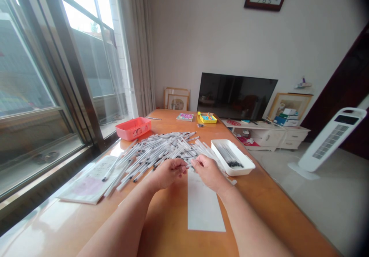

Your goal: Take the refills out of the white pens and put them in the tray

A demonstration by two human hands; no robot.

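My left hand (172, 172) and my right hand (208, 172) meet above the near edge of a pile of pens. Both are closed in a pinch, fingertips almost touching. Between them is a slim, clear-barrelled pen (189, 165), mostly covered by the fingers. The loose pens (155, 149) have translucent barrels and black ends, and they lie in a wide heap beyond and left of my hands. A white sheet of paper (205, 209) lies partly under my right hand. Right of that hand, a white plastic box (241, 170) contains several thin dark-tipped refills (227, 153).
A red plastic basket (134, 129) stands at the table's left edge, near the window. On the left lies a printed booklet (89, 186) under some pens. Farther back are a small book (185, 117) and a yellow box (211, 120). A white tower fan (328, 141) stands right.
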